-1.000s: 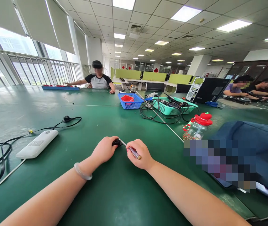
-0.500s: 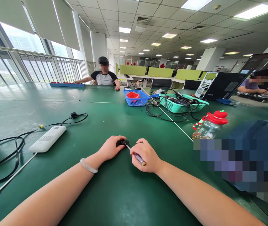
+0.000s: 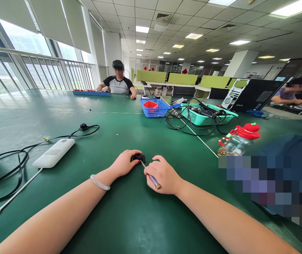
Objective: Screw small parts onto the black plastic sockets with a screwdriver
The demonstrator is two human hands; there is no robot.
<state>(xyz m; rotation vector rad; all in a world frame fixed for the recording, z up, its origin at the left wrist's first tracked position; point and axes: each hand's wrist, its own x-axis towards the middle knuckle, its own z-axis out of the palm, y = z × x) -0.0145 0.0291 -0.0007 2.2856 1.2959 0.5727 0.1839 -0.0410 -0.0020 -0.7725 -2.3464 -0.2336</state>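
The left hand (image 3: 124,163) pins a small black part (image 3: 138,157) against the green table (image 3: 129,218), near centre. The right hand (image 3: 163,174) grips a slim screwdriver (image 3: 151,176), its tip touching the part. A white power bank (image 3: 54,152) lies well apart, left.

Bright, even office light, ceiling panels (image 3: 291,8) and daylight through left windows (image 3: 21,38), soft sheen along the green table's (image 3: 145,218) far left edge, faint shadows, wide-angle bending at edges, sharp focus, pixelated patches at right.
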